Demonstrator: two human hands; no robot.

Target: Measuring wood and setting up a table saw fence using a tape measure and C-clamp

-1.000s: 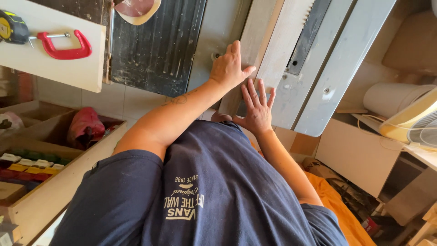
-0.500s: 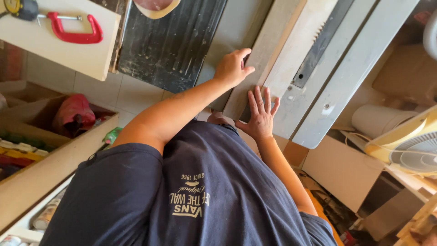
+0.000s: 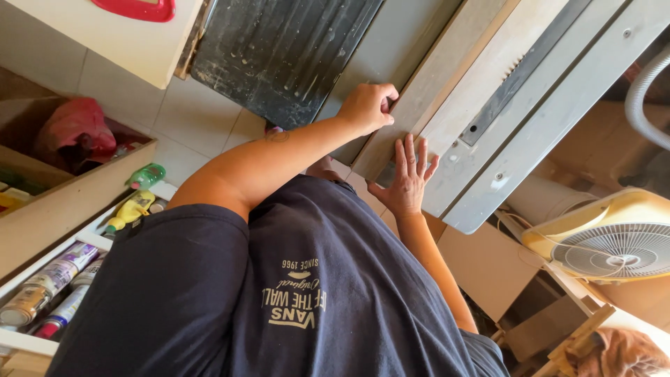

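Centre frame, left hand (image 3: 366, 108) clenched on long pale wooden board (image 3: 433, 77), right hand (image 3: 408, 178) splayed flat: a slip likely meets the toothed grey saw blade (image 3: 513, 68).

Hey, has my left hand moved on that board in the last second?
Yes. The left hand lay open across the board; now its fingers are curled on the board's edge, drawn slightly away from the saw table.

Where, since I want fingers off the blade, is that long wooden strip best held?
Near end of the wooden strip, from its left edge, away from the saw blade. It lies flat and narrow: left hand curls on that edge, right hand presses flat.
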